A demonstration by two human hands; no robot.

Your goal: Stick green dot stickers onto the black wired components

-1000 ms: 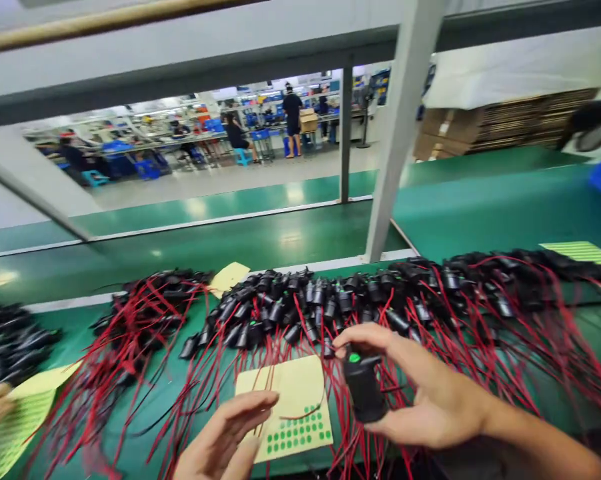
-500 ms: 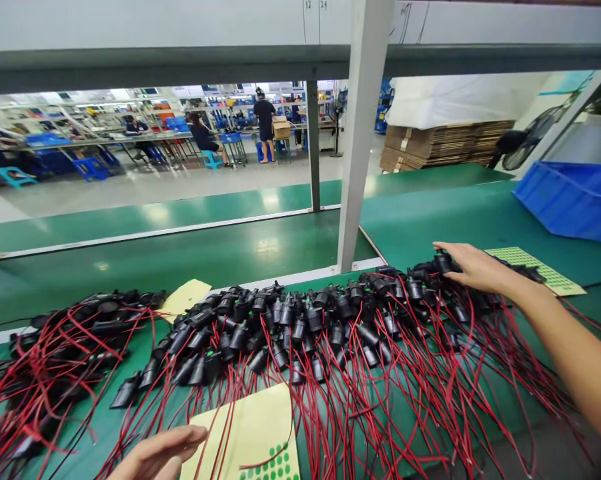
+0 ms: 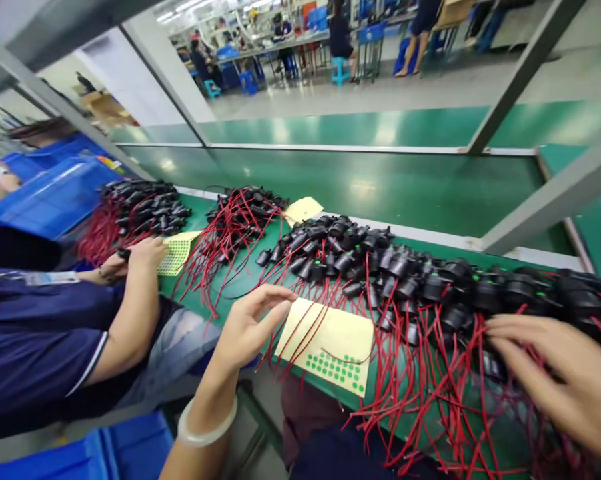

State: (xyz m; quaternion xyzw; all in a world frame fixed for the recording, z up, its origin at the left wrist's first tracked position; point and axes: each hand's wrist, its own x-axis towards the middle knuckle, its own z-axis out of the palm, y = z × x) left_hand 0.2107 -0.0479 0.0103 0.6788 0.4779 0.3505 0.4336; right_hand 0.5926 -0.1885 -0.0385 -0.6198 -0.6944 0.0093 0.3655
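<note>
My left hand (image 3: 250,327) hovers at the upper left corner of a pale yellow sheet (image 3: 337,327) with rows of green round stickers. Its fingers are stretched out, thumb a little apart, and nothing shows between them. My right hand (image 3: 555,373) reaches over the red wires (image 3: 440,387), slightly blurred, fingers extended; nothing held is visible. Its fingertips are beside the black cylindrical parts (image 3: 400,263), which lie in a long heap with their red wires toward me. Some parts carry a green dot. What lies under my right palm is hidden.
At left a co-worker's hands (image 3: 147,257) are by another green-dotted sheet (image 3: 175,257) and a further heap of black parts (image 3: 155,207). A blue bin (image 3: 55,197) stands behind. A grey metal post (image 3: 545,200) rises at right beyond the heap.
The view has turned left, bringing a co-worker into sight. My right hand has left the black part at the back of the heap and come nearer, over the wires. My left hand stays by the sheet.
</note>
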